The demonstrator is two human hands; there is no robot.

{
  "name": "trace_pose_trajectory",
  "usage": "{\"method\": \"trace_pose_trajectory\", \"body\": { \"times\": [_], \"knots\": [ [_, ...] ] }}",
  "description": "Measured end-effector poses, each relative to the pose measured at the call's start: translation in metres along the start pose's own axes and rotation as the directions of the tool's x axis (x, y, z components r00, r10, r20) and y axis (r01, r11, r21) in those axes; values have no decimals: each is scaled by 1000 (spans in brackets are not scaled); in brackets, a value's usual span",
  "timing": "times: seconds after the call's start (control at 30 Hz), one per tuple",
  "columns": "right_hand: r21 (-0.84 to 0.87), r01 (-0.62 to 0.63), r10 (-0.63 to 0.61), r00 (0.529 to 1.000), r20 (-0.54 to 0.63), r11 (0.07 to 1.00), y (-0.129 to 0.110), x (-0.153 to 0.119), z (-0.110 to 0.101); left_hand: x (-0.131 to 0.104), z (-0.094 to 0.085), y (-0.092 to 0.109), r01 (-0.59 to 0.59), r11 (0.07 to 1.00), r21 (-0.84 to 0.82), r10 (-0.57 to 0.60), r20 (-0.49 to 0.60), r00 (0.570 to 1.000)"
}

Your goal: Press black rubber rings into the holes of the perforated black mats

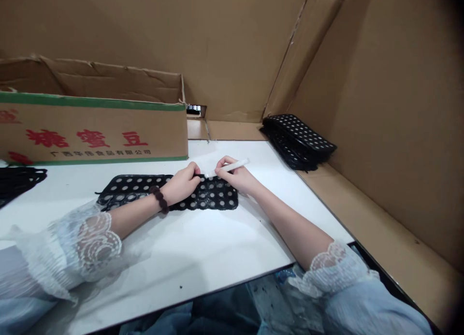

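Note:
A flat black panel with rows of round pale spots lies on the white table in front of me. My left hand rests across its middle, thumb and fingers pinched at its far edge. In my right hand is a slim white pen-shaped tool, held much like a pen. The tool's tip points left, down at the panel's far edge, close to my left fingertips. What the tip touches is too small to make out. My left wrist and forearm cover part of the panel.
A cardboard box with green edging stands at the back left. Black strips or cords lie at the left edge. Several similar black spotted panels are stacked at the right. Cardboard walls enclose the white table behind and on the right.

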State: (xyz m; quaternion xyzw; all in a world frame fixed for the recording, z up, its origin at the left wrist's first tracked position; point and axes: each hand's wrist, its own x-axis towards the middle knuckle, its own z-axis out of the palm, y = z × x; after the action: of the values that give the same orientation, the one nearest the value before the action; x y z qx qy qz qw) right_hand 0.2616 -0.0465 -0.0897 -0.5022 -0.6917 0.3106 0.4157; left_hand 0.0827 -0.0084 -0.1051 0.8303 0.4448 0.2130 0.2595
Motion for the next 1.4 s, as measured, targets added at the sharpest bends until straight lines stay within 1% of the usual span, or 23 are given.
{"method": "trace_pose_trajectory", "body": {
  "times": [0.07, 0.2, 0.27, 0.33, 0.47, 0.57, 0.67, 0.77, 0.83, 0.9, 1.0, 1.1, 1.23, 1.4],
  "knots": [
    [-15, 4, -4, 1000, 5, 1000, -4, -1, -2, 1, -2, -3, 9, 997, -73, -7, 23, 1000],
    [-81, -87, 91, 995, 35, 993, -5, -1, -6, 4, -3, -6, 24, 989, -146, -16, 57, 998],
    [-100, -104, 110, 992, 56, 990, -3, -1, -7, 5, -4, -6, 27, 986, -166, -15, 69, 997],
    [-91, -80, 86, 994, 62, 993, -1, -1, -6, 4, -5, -4, 32, 983, -180, -17, 84, 996],
    [-55, -17, 18, 999, 33, 998, 3, -1, -4, 2, -8, 0, 41, 980, -195, -18, 114, 993],
    [-59, 39, -38, 999, 21, 998, 3, -2, -2, 2, -9, -1, 9, 984, -180, 15, 129, 992],
    [-93, 110, -108, 994, 27, 990, 2, -5, -1, 2, -12, -3, -64, 989, -131, 83, 151, 985],
    [-117, 175, -170, 984, 51, 978, 0, -7, -1, 2, -15, -4, -130, 990, -48, 136, 155, 979],
    [-126, 199, -193, 979, 61, 972, -1, -7, 0, 2, -16, -2, -145, 989, 0, 143, 146, 979],
    [-133, 205, -199, 978, 56, 970, -2, -7, 0, 2, -17, -1, -136, 991, 17, 132, 149, 980],
    [-132, 176, -173, 984, 33, 975, -1, -6, 1, 4, -17, 0, -113, 994, 12, 108, 186, 977],
    [-93, 96, -97, 995, 2, 991, 4, -4, 1, 5, -17, 0, -100, 995, -2, 98, 220, 971],
    [1, -4, 4, 1000, -22, 1000, 11, -1, 2, 4, -18, -1, -78, 993, -89, 97, 232, 968],
    [36, -36, 37, 999, -22, 999, 12, -1, 3, 4, -16, -2, -30, 987, -159, 66, 230, 971]
  ]
}}
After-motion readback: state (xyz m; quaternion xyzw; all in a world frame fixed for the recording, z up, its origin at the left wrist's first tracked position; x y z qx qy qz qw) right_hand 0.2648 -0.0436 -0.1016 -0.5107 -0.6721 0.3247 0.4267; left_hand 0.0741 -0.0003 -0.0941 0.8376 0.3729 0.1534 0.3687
